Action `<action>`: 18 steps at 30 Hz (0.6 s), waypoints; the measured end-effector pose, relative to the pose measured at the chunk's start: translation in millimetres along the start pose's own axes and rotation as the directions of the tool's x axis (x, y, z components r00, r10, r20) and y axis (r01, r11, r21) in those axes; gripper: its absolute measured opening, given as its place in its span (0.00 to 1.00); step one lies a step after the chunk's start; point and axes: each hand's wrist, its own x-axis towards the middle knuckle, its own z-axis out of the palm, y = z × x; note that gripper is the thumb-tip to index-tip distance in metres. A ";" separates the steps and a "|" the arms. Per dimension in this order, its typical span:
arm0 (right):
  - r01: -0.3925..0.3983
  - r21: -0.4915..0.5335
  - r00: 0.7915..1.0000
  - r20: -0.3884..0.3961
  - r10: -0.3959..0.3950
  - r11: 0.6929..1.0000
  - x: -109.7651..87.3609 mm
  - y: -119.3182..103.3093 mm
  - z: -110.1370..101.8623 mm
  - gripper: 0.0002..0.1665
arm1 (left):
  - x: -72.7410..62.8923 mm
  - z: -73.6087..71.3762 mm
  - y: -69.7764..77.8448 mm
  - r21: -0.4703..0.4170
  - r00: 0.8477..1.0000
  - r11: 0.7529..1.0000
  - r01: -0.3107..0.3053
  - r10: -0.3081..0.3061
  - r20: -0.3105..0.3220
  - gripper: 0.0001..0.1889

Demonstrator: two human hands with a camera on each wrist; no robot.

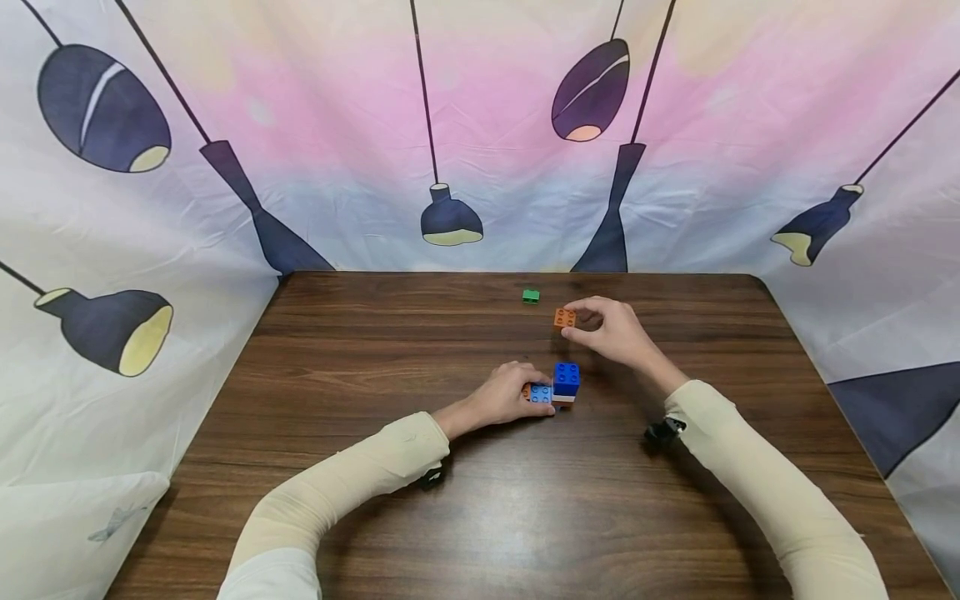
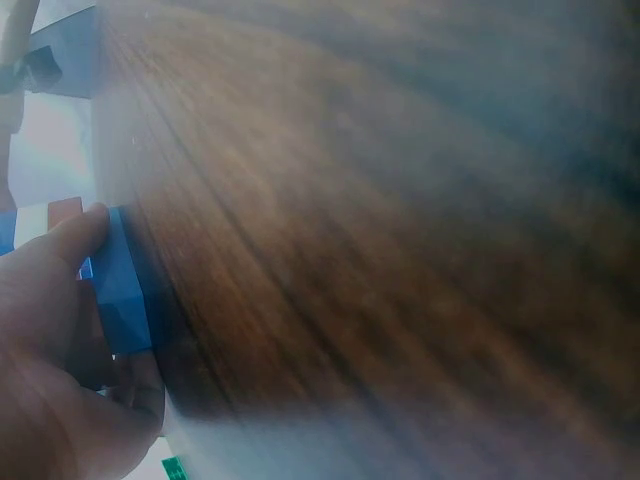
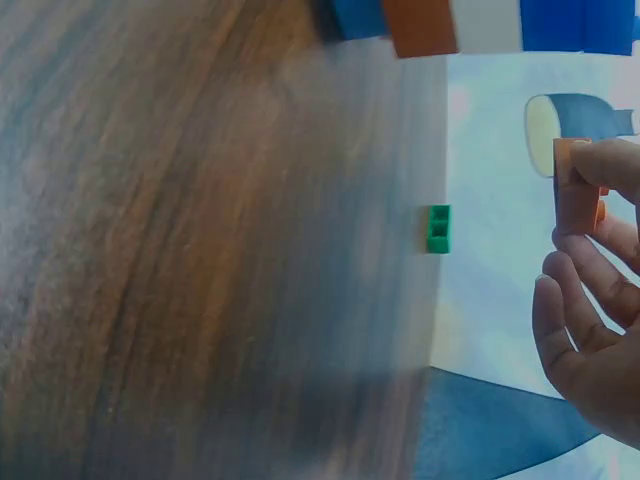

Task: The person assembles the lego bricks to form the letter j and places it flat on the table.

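Observation:
An orange toy brick (image 1: 564,318) with studs on top is pinched between the thumb and fingers of my right hand (image 1: 611,331), raised above the table. In the right wrist view the same orange brick (image 3: 576,188) shows side-on at the fingertips. Nearer to me, my left hand (image 1: 504,397) grips a built stack of bricks, thumb on the near side. The stack has a light blue brick (image 1: 540,393) low on the left and a tall blue column (image 1: 566,379) on the right. White and orange layers (image 3: 425,25) lie under the blue in the right wrist view.
A small green brick (image 1: 531,296) lies near the back edge of the brown wooden table (image 1: 360,333). Behind the table hangs a cloth backdrop (image 1: 495,125) printed with lamps. Dark wrist cameras sit under both sleeves.

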 end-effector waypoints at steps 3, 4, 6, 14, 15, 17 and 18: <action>0.027 0.005 1.000 -0.011 -0.027 1.000 -2.9 -5.6 -3.6 0.26 | 0.2 0.2 -0.3 -0.005 1.000 1.000 -0.003 0.003 -0.006 0.23; 0.034 0.008 0.999 -0.013 -0.034 0.999 -4.0 -7.2 -4.8 0.26 | 0.2 0.2 -0.4 -0.009 1.000 1.000 -0.002 0.002 -0.006 0.23; 0.047 0.017 0.999 -0.017 -0.047 0.999 -6.4 -10.7 -7.1 0.26 | 0.0 -0.1 -0.2 -0.018 1.000 1.000 0.001 -0.001 -0.005 0.23; 0.087 0.022 0.996 -0.027 -0.086 0.996 -16.1 -23.1 -12.5 0.25 | -0.1 0.6 -1.5 -0.026 1.000 1.000 -0.002 0.002 -0.012 0.23; 0.092 0.022 0.995 -0.027 -0.091 0.996 -17.5 -24.7 -12.9 0.25 | 0.0 0.7 -1.7 -0.024 1.000 1.000 -0.003 0.003 -0.014 0.23; 0.103 0.018 0.994 -0.027 -0.102 0.995 -20.2 -26.9 -13.8 0.24 | 0.3 0.7 -1.7 -0.022 1.000 1.000 -0.005 0.005 -0.014 0.23; 0.110 0.017 0.994 -0.027 -0.109 0.994 -21.7 -28.2 -14.2 0.24 | 0.2 0.6 -1.7 -0.022 1.000 1.000 -0.005 0.005 -0.013 0.23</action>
